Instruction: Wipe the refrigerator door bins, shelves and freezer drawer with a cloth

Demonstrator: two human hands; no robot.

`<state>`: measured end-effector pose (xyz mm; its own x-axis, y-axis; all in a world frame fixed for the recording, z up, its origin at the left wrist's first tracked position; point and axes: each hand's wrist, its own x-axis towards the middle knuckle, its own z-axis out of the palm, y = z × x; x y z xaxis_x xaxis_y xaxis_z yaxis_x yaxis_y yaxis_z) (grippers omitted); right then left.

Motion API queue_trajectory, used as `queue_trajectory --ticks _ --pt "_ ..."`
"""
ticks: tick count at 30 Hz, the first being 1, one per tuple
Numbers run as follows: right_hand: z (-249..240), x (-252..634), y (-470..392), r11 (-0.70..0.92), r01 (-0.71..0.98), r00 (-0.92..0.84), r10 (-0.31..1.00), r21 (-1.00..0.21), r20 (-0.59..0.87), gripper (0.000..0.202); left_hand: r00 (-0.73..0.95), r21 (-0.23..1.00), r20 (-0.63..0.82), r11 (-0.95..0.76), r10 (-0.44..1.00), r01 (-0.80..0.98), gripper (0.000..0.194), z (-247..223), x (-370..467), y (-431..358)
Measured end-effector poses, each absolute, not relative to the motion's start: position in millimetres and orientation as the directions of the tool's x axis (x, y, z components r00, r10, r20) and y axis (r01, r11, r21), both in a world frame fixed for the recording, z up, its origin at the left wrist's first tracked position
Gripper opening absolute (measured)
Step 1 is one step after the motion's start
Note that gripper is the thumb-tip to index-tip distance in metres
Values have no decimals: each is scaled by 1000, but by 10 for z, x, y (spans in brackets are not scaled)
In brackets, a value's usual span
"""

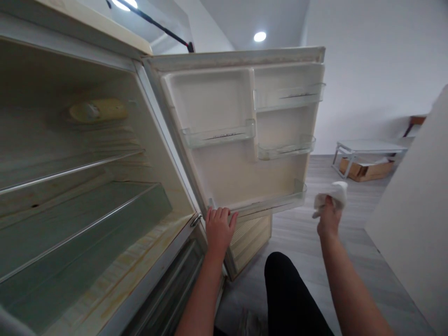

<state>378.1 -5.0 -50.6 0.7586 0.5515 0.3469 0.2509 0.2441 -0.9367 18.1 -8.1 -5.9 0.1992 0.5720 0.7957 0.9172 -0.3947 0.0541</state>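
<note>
An open refrigerator door [224, 172] shows its inner side, with clear plastic bins. My left hand [220, 228] is at the door's lower corner near the hinge, its fingers curled over the edge by the bottom bin [269, 205]. Out to the right, my right hand [329, 219] grips a crumpled white cloth [336, 193], held in the air apart from the door. On the left, the refrigerator compartment [168, 186] has yellowish stains, glass shelves [70, 170] and a yellowed lamp cover [100, 110].
Below, a second door [250, 242] also stands open by a lower compartment [171, 289]. My black-clad knee [285, 275] is close under the upper door. Farther back are a low white table [371, 147] and a cardboard box [367, 170]. A white panel [413, 205] rises at the right.
</note>
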Motion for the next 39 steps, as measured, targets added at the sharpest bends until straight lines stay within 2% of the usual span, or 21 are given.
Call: queue_trajectory --ticks 2,4,10,13,15,17,19,21,23,26,29,31,33,35,37,39 --pt "-477 3659 -21 225 153 632 726 -962 270 87 199 59 788 -393 583 918 23 -58 174 -86" --pt "-435 3513 4 243 126 492 827 -962 273 92 203 58 780 -392 592 918 23 -58 163 -90" --pt "-355 3244 89 242 -184 555 825 -953 103 81 214 60 775 -405 595 912 23 -68 112 -97" --pt "-367 3181 118 257 -327 547 836 -909 40 67 216 57 775 -406 593 912 23 -66 102 -112" --pt "-376 3090 125 323 -477 563 826 -817 -3 55 214 58 768 -398 603 915 24 -59 106 -126" --pt "-373 2927 117 373 -652 558 825 -660 -86 48 212 61 755 -388 621 919 25 -50 114 -139" --pt "-358 2684 86 360 -788 501 846 -500 -181 47 207 64 748 -379 631 923 26 -46 122 -144" --pt "-342 2371 31 279 -869 396 888 -410 -235 51 203 64 749 -373 631 926 26 -45 131 -141" --pt "-339 2008 -38 158 -919 256 936 -362 -242 56 196 65 751 -366 630 928 26 -46 143 -135" --pt "-373 1438 -122 -71 -947 -32 991 -314 -128 54 185 75 751 -359 634 930 25 -41 168 -132" --pt "-435 962 -139 -313 -898 -305 949 -311 -73 47 181 91 742 -365 645 927 24 -32 181 -141" --pt "-464 779 -122 -416 -858 -417 907 -302 -64 42 181 101 738 -372 650 923 23 -30 169 -148" --pt "-469 747 -106 -452 -845 -463 886 -287 -32 39 188 101 739 -382 647 919 23 -35 139 -153" --pt "-455 876 -110 -420 -864 -440 898 -277 10 36 204 88 744 -396 636 914 23 -44 98 -155" --pt "-430 1143 -142 -333 -893 -357 934 -304 27 35 215 78 752 -407 624 910 23 -57 57 -156" --pt "-397 1507 -190 -193 -904 -207 978 -381 -2 36 218 78 759 -417 614 905 24 -68 26 -160"
